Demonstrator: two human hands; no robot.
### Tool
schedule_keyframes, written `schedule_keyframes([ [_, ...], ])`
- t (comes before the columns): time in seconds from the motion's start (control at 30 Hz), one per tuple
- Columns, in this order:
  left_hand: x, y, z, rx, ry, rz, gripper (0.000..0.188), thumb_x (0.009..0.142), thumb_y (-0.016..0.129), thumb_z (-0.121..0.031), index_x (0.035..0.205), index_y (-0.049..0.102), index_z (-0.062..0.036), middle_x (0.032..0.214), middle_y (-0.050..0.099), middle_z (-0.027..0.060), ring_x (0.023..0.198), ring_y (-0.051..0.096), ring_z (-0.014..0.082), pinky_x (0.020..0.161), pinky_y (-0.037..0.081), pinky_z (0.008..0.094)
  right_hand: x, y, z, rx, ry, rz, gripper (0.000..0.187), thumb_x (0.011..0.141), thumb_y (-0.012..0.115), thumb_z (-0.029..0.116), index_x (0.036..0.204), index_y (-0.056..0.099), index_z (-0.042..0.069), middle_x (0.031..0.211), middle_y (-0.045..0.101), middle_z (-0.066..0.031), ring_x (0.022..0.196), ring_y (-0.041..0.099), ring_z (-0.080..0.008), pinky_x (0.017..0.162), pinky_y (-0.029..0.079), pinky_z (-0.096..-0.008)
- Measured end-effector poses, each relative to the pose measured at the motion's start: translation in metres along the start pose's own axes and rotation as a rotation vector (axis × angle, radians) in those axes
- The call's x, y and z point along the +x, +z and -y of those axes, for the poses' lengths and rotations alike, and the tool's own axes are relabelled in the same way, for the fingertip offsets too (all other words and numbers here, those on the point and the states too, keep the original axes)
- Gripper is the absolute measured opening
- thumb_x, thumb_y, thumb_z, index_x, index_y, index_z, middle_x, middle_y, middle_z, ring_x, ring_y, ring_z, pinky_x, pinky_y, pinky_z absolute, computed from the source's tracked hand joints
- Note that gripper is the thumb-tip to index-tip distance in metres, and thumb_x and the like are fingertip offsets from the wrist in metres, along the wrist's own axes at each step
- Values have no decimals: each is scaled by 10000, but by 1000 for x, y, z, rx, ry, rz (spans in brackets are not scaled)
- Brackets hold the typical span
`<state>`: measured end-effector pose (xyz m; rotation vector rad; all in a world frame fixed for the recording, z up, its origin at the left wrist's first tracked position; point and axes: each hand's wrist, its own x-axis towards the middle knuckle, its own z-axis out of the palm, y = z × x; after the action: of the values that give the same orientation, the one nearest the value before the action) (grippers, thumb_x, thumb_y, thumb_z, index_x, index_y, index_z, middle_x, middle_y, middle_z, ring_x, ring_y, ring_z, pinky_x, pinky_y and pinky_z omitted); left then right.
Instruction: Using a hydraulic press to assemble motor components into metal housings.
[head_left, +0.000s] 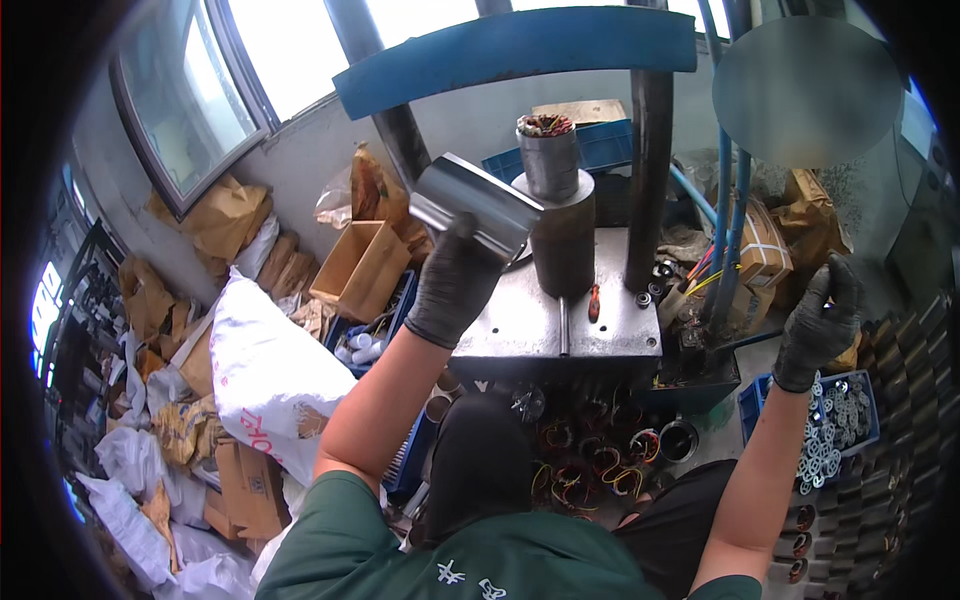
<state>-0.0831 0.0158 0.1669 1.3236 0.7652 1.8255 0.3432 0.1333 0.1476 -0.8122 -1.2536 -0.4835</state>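
My left hand (452, 285), in a dark glove, grips a shiny metal cylinder sleeve (478, 205), tilted, just left of the press post. On the thick dark cylindrical post (563, 245) stands a grey metal cylinder (550, 165) with reddish wire windings showing at its top. My right hand (820, 325), also gloved, is raised off to the right with nothing visible in it and its fingers apart. A red-handled screwdriver (594, 303) and a thin metal rod (563, 328) are at the post's foot on the steel press table (500, 338).
A blue crossbeam (520, 55) and dark columns (645, 180) frame the press. Right of it run blue hoses (728, 190). A blue crate (862, 432) holds perforated metal discs. Wired coils (600, 455) lie below the table. White sacks (265, 370) and cardboard boxes (362, 265) crowd the left.
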Motion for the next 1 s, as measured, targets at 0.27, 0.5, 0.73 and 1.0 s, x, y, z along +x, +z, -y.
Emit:
schedule_keyframes([
  [0.27, 80, 44, -1, 879, 809, 271, 1019, 709, 933, -39, 1541, 349, -119, 1426, 551, 114, 1292, 593, 240, 1116, 534, 402, 1, 0, 6, 100, 86, 12, 198, 974, 644, -25, 1149, 726, 16, 1096, 722, -105, 1034, 708, -241, 923, 569, -362],
  [0.5, 137, 31, 11, 919, 434, 143, 1053, 730, 948, -159, 1537, 276, -85, 1439, 526, 121, 1319, 568, 237, 1123, 521, 372, 4, -3, 9, 89, 94, 15, 194, 966, 649, -26, 1140, 724, 15, 1080, 720, -118, 1000, 715, -261, 905, 572, -374],
  [0.73, 160, 2, 24, 294, 270, 158, 805, 824, 846, -163, 1423, 328, -17, 1332, 554, 159, 1230, 599, 237, 1033, 561, 337, 1, -3, 9, 97, 105, 9, 215, 938, 670, -28, 1141, 716, 26, 1090, 719, -127, 1005, 709, -286, 910, 571, -391],
  [1.0, 191, -17, 27, 443, 403, -203, 752, 709, 913, -50, 1322, 478, -41, 1210, 625, 116, 1059, 660, 240, 893, 608, 356, 4, -5, 16, 137, 152, -18, 181, 923, 679, -22, 1092, 727, 25, 1059, 716, -116, 1000, 703, -293, 906, 572, -402],
])
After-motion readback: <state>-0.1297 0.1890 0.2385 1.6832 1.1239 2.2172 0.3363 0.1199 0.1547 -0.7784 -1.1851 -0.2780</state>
